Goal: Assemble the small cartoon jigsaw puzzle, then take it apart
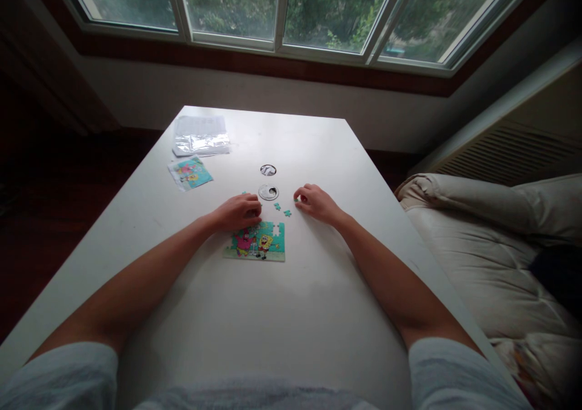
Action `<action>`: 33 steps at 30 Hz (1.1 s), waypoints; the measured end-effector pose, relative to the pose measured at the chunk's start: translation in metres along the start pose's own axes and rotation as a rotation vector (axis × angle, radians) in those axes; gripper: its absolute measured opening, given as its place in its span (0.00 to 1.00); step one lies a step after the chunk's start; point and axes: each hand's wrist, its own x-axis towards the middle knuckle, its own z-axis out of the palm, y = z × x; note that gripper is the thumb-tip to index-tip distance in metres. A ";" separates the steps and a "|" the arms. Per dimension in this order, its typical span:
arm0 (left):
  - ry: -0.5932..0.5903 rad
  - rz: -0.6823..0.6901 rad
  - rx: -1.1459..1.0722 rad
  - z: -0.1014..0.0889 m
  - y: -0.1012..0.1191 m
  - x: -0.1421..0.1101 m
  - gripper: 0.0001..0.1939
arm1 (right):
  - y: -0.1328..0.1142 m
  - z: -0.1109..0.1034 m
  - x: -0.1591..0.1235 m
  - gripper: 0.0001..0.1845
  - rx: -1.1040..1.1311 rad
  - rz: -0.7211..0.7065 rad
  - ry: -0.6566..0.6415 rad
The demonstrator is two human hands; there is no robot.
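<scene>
A partly assembled jigsaw puzzle point(259, 246) with cartoon figures lies flat on the white table, with gaps along its upper edge. My left hand point(239, 211) rests over its upper left corner, fingers curled and closed; what they hold, if anything, is hidden. To the right of the loose pieces, my right hand point(314, 201) pinches a small teal puzzle piece point(296, 199) at the fingertips. Between the hands lie a loose teal puzzle piece point(277, 206) and another puzzle piece point(288, 213). Part of one more piece point(244, 192) shows behind my left hand.
Beyond the hands, two round cable-hole fittings point(268, 192) are set in the table point(273, 319). A picture card point(191, 172) and a clear plastic packet point(201, 136) lie at the far left. A padded cream seat point(473, 252) stands to the right, a window ahead.
</scene>
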 end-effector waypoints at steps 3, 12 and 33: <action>0.093 -0.018 0.058 0.001 -0.004 -0.001 0.12 | -0.003 0.004 0.000 0.08 0.004 -0.035 0.027; 0.267 -0.182 0.141 0.005 -0.018 -0.002 0.11 | -0.033 0.018 -0.001 0.14 0.016 -0.132 0.072; 0.033 0.070 0.069 0.014 0.008 0.004 0.11 | -0.057 0.018 -0.004 0.02 0.430 -0.117 -0.016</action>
